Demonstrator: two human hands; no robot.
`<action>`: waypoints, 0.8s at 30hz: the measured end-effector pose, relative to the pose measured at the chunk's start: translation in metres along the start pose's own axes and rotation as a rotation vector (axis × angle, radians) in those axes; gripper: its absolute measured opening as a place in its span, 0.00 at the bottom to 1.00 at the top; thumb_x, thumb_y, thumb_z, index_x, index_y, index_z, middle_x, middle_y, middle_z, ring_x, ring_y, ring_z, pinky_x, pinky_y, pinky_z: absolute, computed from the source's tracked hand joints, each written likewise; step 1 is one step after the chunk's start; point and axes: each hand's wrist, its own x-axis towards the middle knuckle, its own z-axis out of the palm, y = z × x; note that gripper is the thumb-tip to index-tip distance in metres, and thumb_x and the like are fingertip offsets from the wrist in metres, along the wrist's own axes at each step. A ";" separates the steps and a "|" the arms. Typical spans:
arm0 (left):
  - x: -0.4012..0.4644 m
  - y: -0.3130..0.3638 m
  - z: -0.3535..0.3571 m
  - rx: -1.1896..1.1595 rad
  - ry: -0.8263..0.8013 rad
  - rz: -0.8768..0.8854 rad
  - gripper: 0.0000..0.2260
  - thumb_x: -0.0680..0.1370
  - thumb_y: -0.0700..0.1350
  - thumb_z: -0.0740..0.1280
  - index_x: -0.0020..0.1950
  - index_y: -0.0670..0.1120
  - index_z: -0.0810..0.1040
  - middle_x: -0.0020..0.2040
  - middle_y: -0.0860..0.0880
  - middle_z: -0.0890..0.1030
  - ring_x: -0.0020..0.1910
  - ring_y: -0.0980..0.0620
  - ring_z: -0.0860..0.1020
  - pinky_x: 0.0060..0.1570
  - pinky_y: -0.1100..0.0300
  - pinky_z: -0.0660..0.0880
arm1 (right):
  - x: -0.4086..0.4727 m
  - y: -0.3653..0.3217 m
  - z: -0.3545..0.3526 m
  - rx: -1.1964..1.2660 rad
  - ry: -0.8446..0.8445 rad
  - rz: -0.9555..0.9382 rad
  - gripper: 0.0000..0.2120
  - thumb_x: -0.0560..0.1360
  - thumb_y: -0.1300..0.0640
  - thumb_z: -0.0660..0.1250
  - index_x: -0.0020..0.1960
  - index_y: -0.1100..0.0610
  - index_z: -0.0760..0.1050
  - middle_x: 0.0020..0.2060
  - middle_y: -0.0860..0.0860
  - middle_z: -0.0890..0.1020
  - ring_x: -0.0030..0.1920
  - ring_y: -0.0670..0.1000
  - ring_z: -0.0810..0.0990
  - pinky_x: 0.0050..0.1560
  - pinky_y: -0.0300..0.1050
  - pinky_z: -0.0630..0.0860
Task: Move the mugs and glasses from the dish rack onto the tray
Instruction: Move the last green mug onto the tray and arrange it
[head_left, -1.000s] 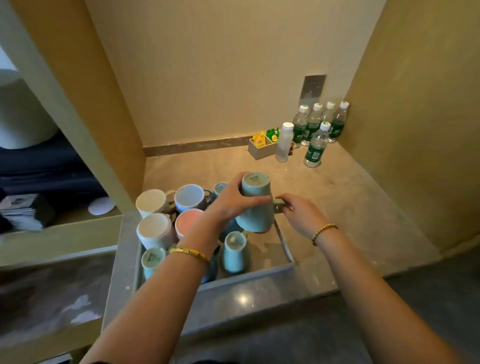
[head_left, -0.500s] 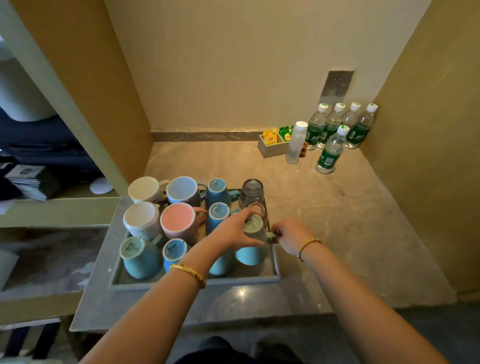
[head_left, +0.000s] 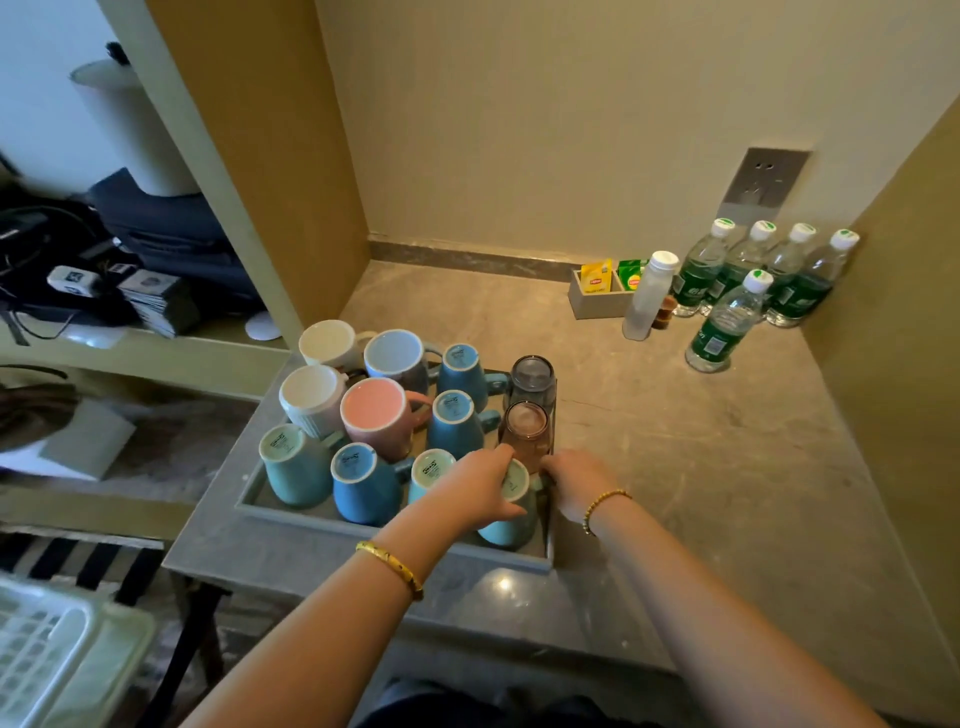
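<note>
A grey tray (head_left: 311, 519) on the stone counter holds several upside-down mugs in white, pink, blue and teal, plus a grey glass (head_left: 532, 379) and a brown glass (head_left: 524, 432) along its right side. At the tray's front right corner stands a teal mug (head_left: 511, 525), upside down. My left hand (head_left: 475, 488) grips its body from the left. My right hand (head_left: 576, 480) holds its handle side, at the tray's right rim. A pale green dish rack (head_left: 57, 654) shows at the bottom left.
Several green-labelled water bottles (head_left: 719, 327), a white bottle (head_left: 649, 296) and a small box of tea bags (head_left: 597, 293) stand at the counter's back right. Wooden walls close in the counter on both sides. Bags and clutter fill the shelf on the left.
Both hands brought the teal mug down from above the tray and set it in the front right corner. The camera view shifted to the left and downward.
</note>
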 end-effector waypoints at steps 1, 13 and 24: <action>0.000 0.001 0.002 0.011 0.006 -0.022 0.23 0.69 0.51 0.74 0.57 0.45 0.70 0.56 0.46 0.77 0.53 0.48 0.76 0.50 0.57 0.72 | 0.001 0.000 0.001 -0.005 0.017 -0.009 0.10 0.74 0.61 0.62 0.54 0.54 0.76 0.51 0.55 0.79 0.54 0.57 0.76 0.53 0.49 0.75; 0.000 0.003 0.022 0.061 0.023 -0.144 0.27 0.70 0.56 0.72 0.62 0.47 0.67 0.57 0.47 0.76 0.54 0.50 0.76 0.51 0.58 0.74 | 0.003 0.015 0.007 0.017 0.033 -0.002 0.14 0.75 0.58 0.62 0.60 0.51 0.75 0.54 0.54 0.75 0.59 0.55 0.69 0.56 0.47 0.70; 0.001 0.005 0.028 0.038 0.043 -0.189 0.30 0.71 0.58 0.70 0.67 0.47 0.64 0.63 0.46 0.75 0.60 0.48 0.75 0.56 0.55 0.74 | 0.013 0.009 -0.017 0.569 0.533 0.093 0.08 0.77 0.60 0.59 0.55 0.57 0.71 0.51 0.52 0.73 0.52 0.53 0.74 0.46 0.41 0.71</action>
